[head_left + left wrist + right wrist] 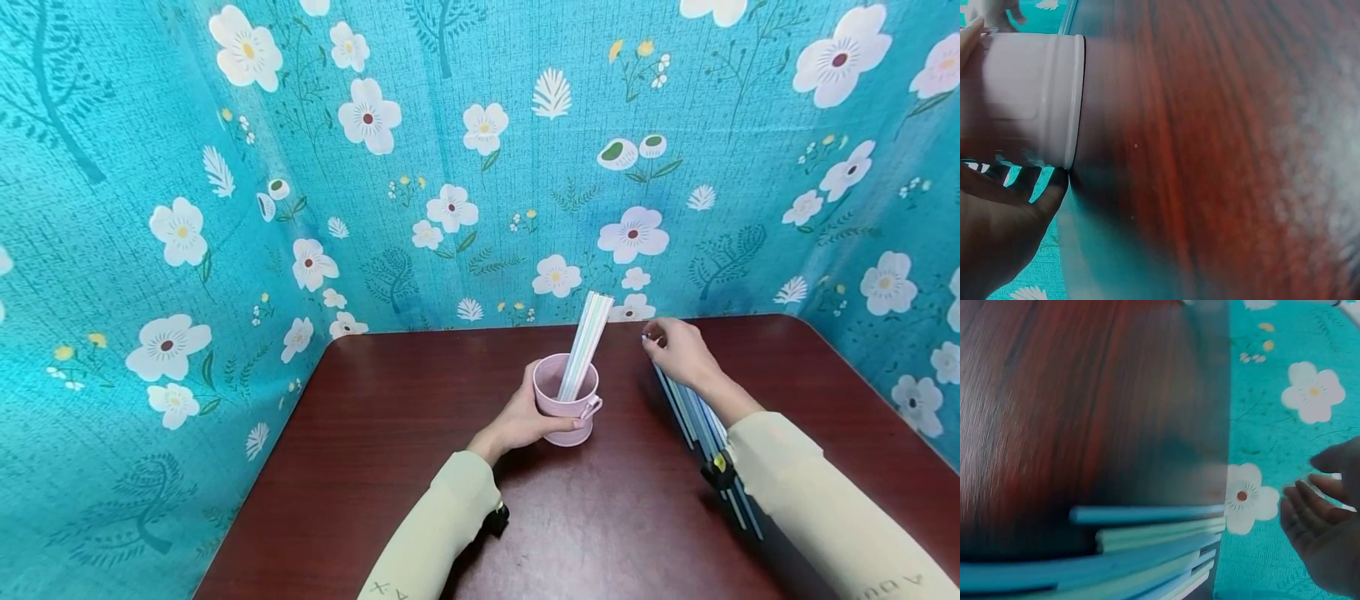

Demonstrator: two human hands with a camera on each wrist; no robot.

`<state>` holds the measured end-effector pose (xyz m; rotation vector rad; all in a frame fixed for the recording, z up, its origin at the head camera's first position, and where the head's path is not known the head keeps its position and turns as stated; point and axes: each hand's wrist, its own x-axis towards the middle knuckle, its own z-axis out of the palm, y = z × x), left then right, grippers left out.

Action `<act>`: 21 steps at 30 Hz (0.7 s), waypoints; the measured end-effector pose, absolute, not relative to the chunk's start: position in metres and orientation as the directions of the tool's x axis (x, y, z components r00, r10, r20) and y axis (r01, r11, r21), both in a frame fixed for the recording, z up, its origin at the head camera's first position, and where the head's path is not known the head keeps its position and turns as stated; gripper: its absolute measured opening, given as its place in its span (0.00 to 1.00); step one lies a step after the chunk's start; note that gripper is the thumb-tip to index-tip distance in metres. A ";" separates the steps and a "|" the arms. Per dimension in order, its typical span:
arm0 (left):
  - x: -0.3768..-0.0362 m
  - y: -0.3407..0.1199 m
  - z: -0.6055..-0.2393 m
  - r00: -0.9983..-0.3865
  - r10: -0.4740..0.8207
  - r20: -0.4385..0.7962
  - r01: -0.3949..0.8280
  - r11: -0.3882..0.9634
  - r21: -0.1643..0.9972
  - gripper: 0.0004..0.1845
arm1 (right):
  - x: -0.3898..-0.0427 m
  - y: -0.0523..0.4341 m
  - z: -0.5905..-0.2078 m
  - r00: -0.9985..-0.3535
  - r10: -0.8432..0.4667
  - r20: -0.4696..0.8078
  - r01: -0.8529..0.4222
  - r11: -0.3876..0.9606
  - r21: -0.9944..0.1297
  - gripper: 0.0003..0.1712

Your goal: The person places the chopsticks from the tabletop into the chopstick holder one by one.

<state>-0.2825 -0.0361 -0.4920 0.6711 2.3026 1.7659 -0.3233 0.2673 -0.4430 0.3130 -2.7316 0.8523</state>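
My left hand is wrapping around the pink cup, fingers curled against its near side, thumb lying along the front by the small handle. The cup is standing upright on the surface, just left of centre. In the left wrist view the cup is filling the upper left corner and its top is cut off by the frame edge; my palm is showing dark and out of focus below it. A bundle of pale straws is leaning in the cup, tips pointing up and to the right; how many there are I cannot make out.

My right hand is resting on the far end of a row of loose straws lying flat on the surface, fingers bent down onto their tips. Whether it is pinching one or only touching them I cannot tell, as the fingertips are hidden. The near end of that row is passing under my right sleeve. In the right wrist view the loose straws are blurred blue and green bands, and my hand is partly cut off at the right edge, fingers loosely bent.

The surface is dark reddish wood with a glossy finish. A teal floral backdrop is enclosing it on three sides.
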 end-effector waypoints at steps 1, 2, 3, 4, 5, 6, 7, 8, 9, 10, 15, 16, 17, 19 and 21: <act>-0.282 -0.036 -0.492 -0.886 0.442 0.141 0.250 0.198 0.948 0.56 | -0.325 0.270 -0.447 -0.948 -0.152 0.281 -0.279 0.824 -0.494 0.17; -0.282 -0.036 -0.492 -0.886 0.443 0.141 0.250 0.199 0.948 0.56 | -0.327 0.271 -0.450 -0.952 -0.174 0.252 -0.277 0.841 -0.466 0.18; -0.282 -0.036 -0.492 -0.885 0.443 0.142 0.252 0.199 0.947 0.56 | -0.328 0.273 -0.453 -0.954 -0.193 0.228 -0.277 0.856 -0.437 0.20; -0.283 -0.036 -0.492 -0.885 0.443 0.142 0.252 0.200 0.947 0.56 | -0.328 0.274 -0.456 -0.958 -0.204 0.202 -0.273 0.867 -0.416 0.21; -0.283 -0.036 -0.492 -0.885 0.443 0.144 0.254 0.199 0.946 0.56 | -0.328 0.274 -0.459 -0.961 -0.207 0.182 -0.265 0.877 -0.401 0.22; -0.283 -0.036 -0.493 -0.885 0.443 0.144 0.255 0.201 0.946 0.56 | -0.328 0.274 -0.461 -0.965 -0.204 0.166 -0.254 0.885 -0.389 0.22; -0.283 -0.036 -0.493 -0.885 0.443 0.146 0.256 0.201 0.945 0.56 | -0.328 0.275 -0.462 -0.968 -0.199 0.154 -0.244 0.891 -0.383 0.22; -0.283 -0.035 -0.493 -0.884 0.443 0.146 0.256 0.201 0.945 0.56 | -0.327 0.274 -0.463 -0.972 -0.191 0.139 -0.230 0.895 -0.383 0.22; -0.284 -0.035 -0.493 -0.884 0.444 0.146 0.257 0.201 0.945 0.56 | -0.327 0.274 -0.464 -0.975 -0.183 0.128 -0.218 0.898 -0.383 0.22; -0.284 -0.035 -0.494 -0.884 0.444 0.144 0.255 0.201 0.946 0.56 | -0.327 0.274 -0.465 -0.977 -0.175 0.117 -0.208 0.900 -0.382 0.21; -0.283 -0.036 -0.493 -0.887 0.440 0.136 0.248 0.207 0.946 0.56 | -0.329 0.274 -0.472 -0.983 -0.154 0.098 -0.179 0.909 -0.377 0.15; -0.283 -0.036 -0.493 -0.888 0.439 0.136 0.248 0.209 0.946 0.56 | -0.329 0.274 -0.473 -0.984 -0.149 0.097 -0.174 0.909 -0.378 0.14; -0.283 -0.036 -0.493 -0.889 0.437 0.138 0.250 0.210 0.945 0.56 | -0.329 0.274 -0.474 -0.986 -0.141 0.093 -0.166 0.910 -0.381 0.13; -0.283 -0.036 -0.493 -0.890 0.434 0.143 0.253 0.209 0.945 0.56 | -0.330 0.274 -0.476 -0.989 -0.125 0.085 -0.148 0.912 -0.384 0.12; -0.284 -0.037 -0.494 -0.888 0.435 0.150 0.260 0.206 0.944 0.56 | -0.331 0.273 -0.477 -0.990 -0.123 0.075 -0.142 0.916 -0.376 0.11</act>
